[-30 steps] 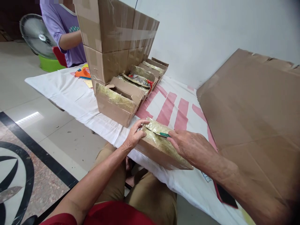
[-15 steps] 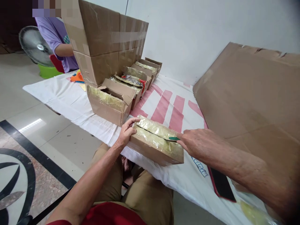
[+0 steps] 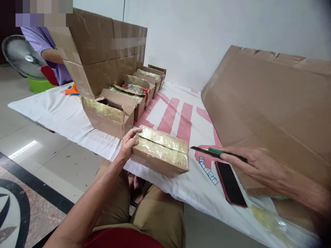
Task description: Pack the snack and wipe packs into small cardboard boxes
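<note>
A small cardboard box [image 3: 157,162] rests on the cloth-covered table in front of me, its top covered in clear yellowish tape with a dark slit along the middle seam. My left hand [image 3: 128,144] grips the left end of this box, thumb on the near side and fingers over the top. Off to the right, apart from the box, my right hand [image 3: 240,158] is closed around a utility knife [image 3: 214,151] with a green and dark handle. The blade points left toward the box.
Several opened boxes [image 3: 110,115] stand in a row at left, beside stacked cartons [image 3: 98,44]. A phone [image 3: 231,184] lies at right, near a large cardboard sheet [image 3: 263,103]. An orange tape dispenser [image 3: 71,89] sits at far left, near another person's arm [image 3: 53,55] and a fan [image 3: 28,58].
The knife in my right hand has left the box's top seam and moved right, clear of the box. My left hand still holds the box's left end. The view has shifted slightly right.
</note>
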Available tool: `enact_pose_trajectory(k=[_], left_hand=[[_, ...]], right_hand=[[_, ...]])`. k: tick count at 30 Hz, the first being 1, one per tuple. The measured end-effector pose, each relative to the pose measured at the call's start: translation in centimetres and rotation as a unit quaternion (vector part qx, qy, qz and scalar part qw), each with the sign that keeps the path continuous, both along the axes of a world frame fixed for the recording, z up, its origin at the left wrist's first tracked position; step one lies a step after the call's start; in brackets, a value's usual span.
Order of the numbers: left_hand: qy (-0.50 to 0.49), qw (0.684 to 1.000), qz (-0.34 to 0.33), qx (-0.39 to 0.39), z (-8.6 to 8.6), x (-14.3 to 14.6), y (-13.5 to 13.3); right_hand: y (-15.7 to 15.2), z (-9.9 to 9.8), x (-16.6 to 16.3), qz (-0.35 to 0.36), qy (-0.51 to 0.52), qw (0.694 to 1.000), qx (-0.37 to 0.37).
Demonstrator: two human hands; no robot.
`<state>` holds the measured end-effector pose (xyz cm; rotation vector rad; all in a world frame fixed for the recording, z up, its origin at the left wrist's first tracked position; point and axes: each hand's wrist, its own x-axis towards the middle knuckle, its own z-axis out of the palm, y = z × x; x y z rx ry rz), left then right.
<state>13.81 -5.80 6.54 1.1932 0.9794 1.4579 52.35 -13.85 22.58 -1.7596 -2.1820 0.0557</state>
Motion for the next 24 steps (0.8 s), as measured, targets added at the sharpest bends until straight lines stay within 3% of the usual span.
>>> enact_pose_trajectory(k=[3, 9, 12, 14, 16, 20, 24], left_hand=[[0.007, 1.000, 0.004, -0.003, -0.4, -0.1, 0.1], [0.011, 0.999, 0.034, -0.015, 0.1, 0.0, -0.9], [0.028, 0.997, 0.076, -0.004, 0.9, -0.2, -2.4], [0.044, 0.995, 0.087, 0.002, 1.1, -0.6, -3.4], [0.061, 0.995, 0.078, -0.001, 1.2, -1.1, -4.2], [0.070, 0.996, 0.050, -0.007, 1.2, -1.2, -5.3], [0.012, 0.999, 0.038, -0.005, 1.7, -0.7, -5.4]], right_hand=[[-1.5, -2.8, 1.2, -0.034, 0.053, 0.997, -0.051], [-2.5, -14.5, -3.4, -0.074, 0.023, 0.997, 0.004], [-2.1, -17.9, -5.3, -0.057, 0.006, 0.998, 0.034], [-2.0, -18.4, -5.4, -0.049, 0.021, 0.997, 0.059], [-2.1, -17.7, -5.1, -0.061, 0.078, 0.992, 0.077], [-3.1, -14.0, -5.9, -0.075, 0.210, 0.970, 0.097], [-4.0, -10.9, -9.2, -0.031, 0.221, 0.967, 0.124]])
